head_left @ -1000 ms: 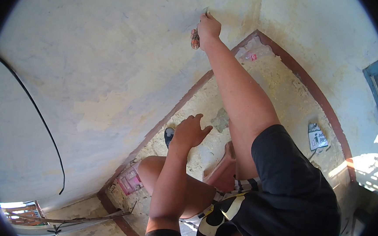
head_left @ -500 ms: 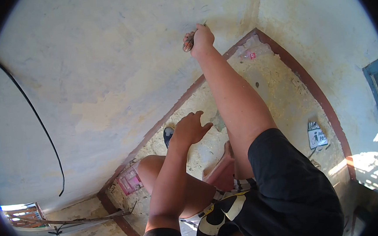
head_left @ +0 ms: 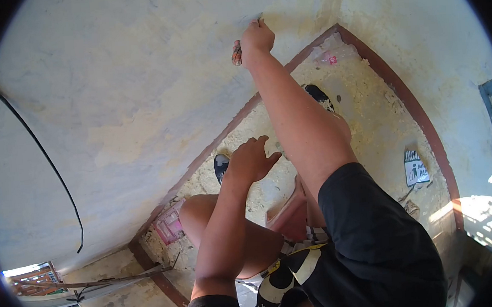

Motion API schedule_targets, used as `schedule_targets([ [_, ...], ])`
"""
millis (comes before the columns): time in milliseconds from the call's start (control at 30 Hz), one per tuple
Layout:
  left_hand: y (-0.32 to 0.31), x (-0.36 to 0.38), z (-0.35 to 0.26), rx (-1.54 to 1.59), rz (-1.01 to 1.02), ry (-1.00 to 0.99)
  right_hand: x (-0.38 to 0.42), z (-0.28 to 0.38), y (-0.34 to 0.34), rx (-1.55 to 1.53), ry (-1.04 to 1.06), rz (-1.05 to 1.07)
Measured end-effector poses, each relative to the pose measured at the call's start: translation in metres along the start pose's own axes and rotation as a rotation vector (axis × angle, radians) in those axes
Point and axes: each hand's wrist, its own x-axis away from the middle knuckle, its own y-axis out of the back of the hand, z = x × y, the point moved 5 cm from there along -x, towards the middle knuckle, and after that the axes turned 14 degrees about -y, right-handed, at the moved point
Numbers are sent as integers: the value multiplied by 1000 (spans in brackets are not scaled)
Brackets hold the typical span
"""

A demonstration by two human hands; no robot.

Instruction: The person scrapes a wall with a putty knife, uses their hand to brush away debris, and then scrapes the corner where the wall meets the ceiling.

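My right hand (head_left: 257, 37) is up against the pale, patchy wall (head_left: 155, 74), closed round a small tool (head_left: 236, 52). Only its orange and dark handle end sticks out below the fist; the working end at the wall is too small to make out. Lower down, my left hand (head_left: 252, 160) hangs in the air over the floor, its fingers apart and nothing in them. Beneath my arms, a reddish seat or stool (head_left: 290, 216) shows between my legs.
A brown border runs along the wall's foot. On the littered floor lie a clear plastic bag (head_left: 333, 53), a printed packet (head_left: 415, 168) and a pink sheet (head_left: 170, 224). A black cable (head_left: 43, 147) hangs at left. Wooden poles (head_left: 112, 281) lie lower left.
My right hand has moved slightly up and left along the wall with the tool. A shoe now shows beside my right forearm. My left hand has risen slightly.
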Motion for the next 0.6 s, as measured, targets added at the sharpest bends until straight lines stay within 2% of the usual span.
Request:
schedule_targets([
  [100,2,3,-2,1,-11,1,1,2,1,-22,-45,33],
  [167,1,1,-2,-1,-6,-18,4,4,3,-80,-185,68],
  [300,-3,2,7,-21,-35,-34,-5,-7,1,-83,-188,112],
  [367,-2,-2,6,-32,-43,-43,-4,-15,-2,-60,-119,112],
  [533,-8,-6,8,-7,2,-33,-6,-17,2,-109,-201,105],
  [600,-6,-5,6,-11,9,-38,-7,-18,-1,-56,-129,127],
])
